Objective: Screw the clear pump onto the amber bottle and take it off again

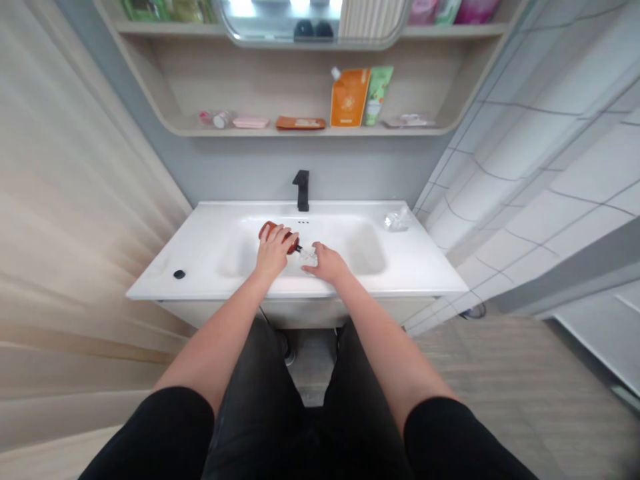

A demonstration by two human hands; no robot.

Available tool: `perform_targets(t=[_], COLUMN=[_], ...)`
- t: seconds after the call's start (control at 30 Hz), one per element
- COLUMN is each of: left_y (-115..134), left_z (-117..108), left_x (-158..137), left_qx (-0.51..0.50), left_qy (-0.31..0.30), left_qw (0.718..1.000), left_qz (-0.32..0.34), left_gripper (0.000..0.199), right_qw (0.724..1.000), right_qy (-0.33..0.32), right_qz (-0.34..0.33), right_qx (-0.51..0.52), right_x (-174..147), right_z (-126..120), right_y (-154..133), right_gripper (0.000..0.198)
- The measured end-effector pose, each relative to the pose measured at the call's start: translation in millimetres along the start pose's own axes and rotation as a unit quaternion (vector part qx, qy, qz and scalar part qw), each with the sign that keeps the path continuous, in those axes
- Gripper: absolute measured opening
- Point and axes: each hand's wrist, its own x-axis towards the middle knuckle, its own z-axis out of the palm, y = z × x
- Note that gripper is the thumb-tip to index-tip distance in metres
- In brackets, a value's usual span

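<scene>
Head view: the left hand [273, 257] is wrapped over the brown bottle [293, 245], which lies tilted above the basin [376, 257], black neck [299, 249] pointing down toward the right hand. The right hand [329, 263] grips a clear container [309, 257] between thumb and fingers, also over the basin, its near end right at the neck. Can't tell whether the neck is inside the container or only touching it; too small, and no liquid can be made out. Step in hand, as I judge it: bringing bottle and container together, likely a transfer between them. The next move calls for both grips steady and neck and container in line, with the tilt controlled so nothing slips or spills. Around: black faucet [303, 190] behind the basin, small black piece [179, 274] on the counter at left, clear crinkled item [397, 219] at right, orange pouch [347, 100] and green tube [379, 95] standing on the shelf [240, 73].
</scene>
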Motion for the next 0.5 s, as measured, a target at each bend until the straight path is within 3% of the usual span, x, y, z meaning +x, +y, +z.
perform_targets(t=[0.5], left_y=[-1.0], left_z=[0.7], left_x=[-1.0], left_qx=[0.006], left_qy=[0.022], left_qw=[1.000], left_qz=[0.022], left_gripper=[0.063], right_qw=[1.000], right_qy=[0.019], right_qz=[-0.014], right_qx=[0.007], right_x=[0.8], right_z=[5.1], right_y=[4.1], right_gripper=[0.077])
